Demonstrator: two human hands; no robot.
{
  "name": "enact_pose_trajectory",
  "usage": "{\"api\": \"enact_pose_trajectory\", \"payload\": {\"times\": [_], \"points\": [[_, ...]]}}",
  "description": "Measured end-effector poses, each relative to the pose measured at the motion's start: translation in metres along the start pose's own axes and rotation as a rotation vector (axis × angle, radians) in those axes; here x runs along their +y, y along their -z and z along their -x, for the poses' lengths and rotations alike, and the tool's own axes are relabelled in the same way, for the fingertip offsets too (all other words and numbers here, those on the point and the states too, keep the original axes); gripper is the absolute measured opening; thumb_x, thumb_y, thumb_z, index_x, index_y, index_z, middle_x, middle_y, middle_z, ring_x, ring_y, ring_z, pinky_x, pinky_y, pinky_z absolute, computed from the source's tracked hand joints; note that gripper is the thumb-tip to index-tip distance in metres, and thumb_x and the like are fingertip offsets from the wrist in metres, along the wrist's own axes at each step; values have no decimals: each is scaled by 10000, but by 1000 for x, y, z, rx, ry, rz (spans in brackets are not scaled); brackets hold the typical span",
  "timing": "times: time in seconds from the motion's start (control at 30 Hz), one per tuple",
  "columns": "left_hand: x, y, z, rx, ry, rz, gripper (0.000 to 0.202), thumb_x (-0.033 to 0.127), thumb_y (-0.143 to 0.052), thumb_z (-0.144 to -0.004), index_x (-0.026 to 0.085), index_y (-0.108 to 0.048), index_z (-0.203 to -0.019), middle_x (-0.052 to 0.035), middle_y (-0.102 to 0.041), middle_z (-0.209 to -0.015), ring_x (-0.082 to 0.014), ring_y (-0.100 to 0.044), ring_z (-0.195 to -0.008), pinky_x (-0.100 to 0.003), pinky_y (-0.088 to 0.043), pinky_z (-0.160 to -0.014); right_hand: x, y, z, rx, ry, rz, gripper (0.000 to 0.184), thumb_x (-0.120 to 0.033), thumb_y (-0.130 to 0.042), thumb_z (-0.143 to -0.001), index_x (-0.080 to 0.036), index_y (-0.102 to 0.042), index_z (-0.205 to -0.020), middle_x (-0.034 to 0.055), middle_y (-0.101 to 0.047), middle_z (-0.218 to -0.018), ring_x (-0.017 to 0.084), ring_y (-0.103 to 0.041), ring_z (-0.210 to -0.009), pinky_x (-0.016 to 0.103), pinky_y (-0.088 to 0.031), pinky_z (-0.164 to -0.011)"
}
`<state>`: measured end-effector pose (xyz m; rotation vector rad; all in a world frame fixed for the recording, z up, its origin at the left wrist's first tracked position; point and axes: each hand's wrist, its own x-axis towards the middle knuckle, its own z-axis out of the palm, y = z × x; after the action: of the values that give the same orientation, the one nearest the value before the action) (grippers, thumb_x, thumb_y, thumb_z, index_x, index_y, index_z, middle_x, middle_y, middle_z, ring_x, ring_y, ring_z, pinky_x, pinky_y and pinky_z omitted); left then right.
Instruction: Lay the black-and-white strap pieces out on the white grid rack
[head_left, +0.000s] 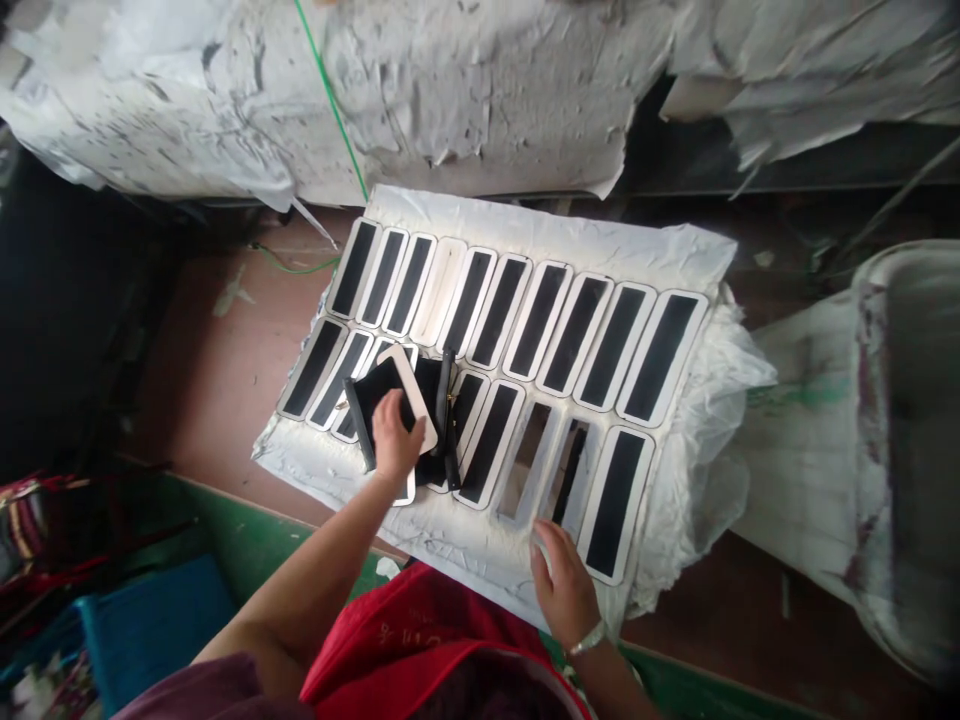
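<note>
Pale-edged panel (pixel 405 380) slanted lengthwise, upper-left to lower-right, under the left hand (pixel 397 440), grip unclear; right hand (pixel 565 590) was apart, half-curled.

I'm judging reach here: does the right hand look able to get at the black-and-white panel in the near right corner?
Probably yes: the right hand is just beside the black-and-white panel, and nothing visible lies on top of it.

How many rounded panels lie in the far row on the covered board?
10, side by side: from left, three black-striped panels, one plain pale panel, then six more black-striped ones. No panel in that row looks fully hidden.
</note>
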<state>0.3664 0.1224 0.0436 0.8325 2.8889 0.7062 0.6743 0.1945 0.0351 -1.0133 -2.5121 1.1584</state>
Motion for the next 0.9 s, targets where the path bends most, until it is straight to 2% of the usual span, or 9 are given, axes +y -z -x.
{"api": "enact_pose_trajectory", "payload": {"times": [0.07, 0.17, 0.3, 0.4, 0.5, 0.63, 0.7, 0.77, 0.9], "points": [[-49, 13, -25, -18, 226, -136, 777, 307, -668, -683, 42, -345, -1337, -187, -406, -1326, -285, -334, -1269, -396, -264, -1077, -22, -11, -41, -9, 11, -100, 306, -237, -382, -891, -192, -551, -1142, 109, -594, -1127, 206, -546, -1085, 383, -467, -942], [-98, 20, -48, -123, 636, -83, 859, 339, -737, -594, 55, -367, -1315, -164, -555, -1129, -272, -541, -1036, -366, -453, -872, -57, -33, -92, -60, 70, -283, 293, -216, -399, -877, -169, -556, -1120, 111, -578, -1134, 191, -544, -1072, 352, -461, -945], [-97, 29, -54, -118, 658, 10, 680, 353, -668, -659, 101, -453, -1252, -86, -619, -939, -204, -601, -815, -303, -492, -707, -91, -58, -134, -271, -109, -568, 264, -232, -487, -823, -175, -568, -1068, 104, -552, -1151, 194, -565, -1001, 370, -459, -926], [-60, 50, -40, -191, 489, 266, 447, 415, -573, -723, 150, -576, -1084, -26, -623, -803, -167, -589, -698, -278, -494, -642, -96, -57, -151, -485, -452, -854, 321, -419, -413, -876, -163, -572, -987, 107, -607, -1016, 206, -609, -905, 387, -505, -816], [-10, 80, -14, -498, 221, 467, 303, 404, -567, -738, 183, -617, -940, -26, -625, -800, -177, -589, -698, -286, -500, -630, -78, -30, -155, -665, -754, -1304, 617, -618, -171, -885, -153, -558, -1005, 105, -627, -968, 214, -635, -836, 381, -529, -688], [55, 97, 27, -991, -562, 444, 216, 164, -467, -808, 243, -627, -930, -38, -577, -1149, -176, -535, -1068, -320, -404, -969, -41, 38, -125, -589, -861, -1540, 661, -683, -259, -838, -139, -594, -1006, 84, -647, -906, 170, -622, -792, 306, -506, -739], [79, 85, 47, -1057, -848, 391, 269, 132, -403, -853, 253, -618, -959, -19, -575, -1176, -150, -518, -1093, -372, -260, -1088, -25, 74, -99, -532, -801, -1378, 575, -635, -461, -789, -122, -605, -1006, 86, -658, -893, 166, -619, -783, 277, -495, -736], [94, 59, 64, -981, -999, 449, 240, 139, -397, -878, 226, -616, -923, -4, -615, -1110, -139, -518, -1085, -397, -193, -1115, -13, 104, -72, -589, -795, -1171, 511, -487, -665, -705, -105, -595, -1037, 86, -667, -882, 167, -621, -733, 261, -491, -664], [102, -6, 95, -732, -1045, 608, 175, 147, -445, -877, 194, -611, -903, 26, -627, -1106, -162, -452, -1186, -401, -203, -1116, -3, 142, -34, -442, -931, -958, 501, -379, -683, -715, -118, -553, -1123, 77, -676, -869, 170, -626, -679, 292, -497, -631]]}}
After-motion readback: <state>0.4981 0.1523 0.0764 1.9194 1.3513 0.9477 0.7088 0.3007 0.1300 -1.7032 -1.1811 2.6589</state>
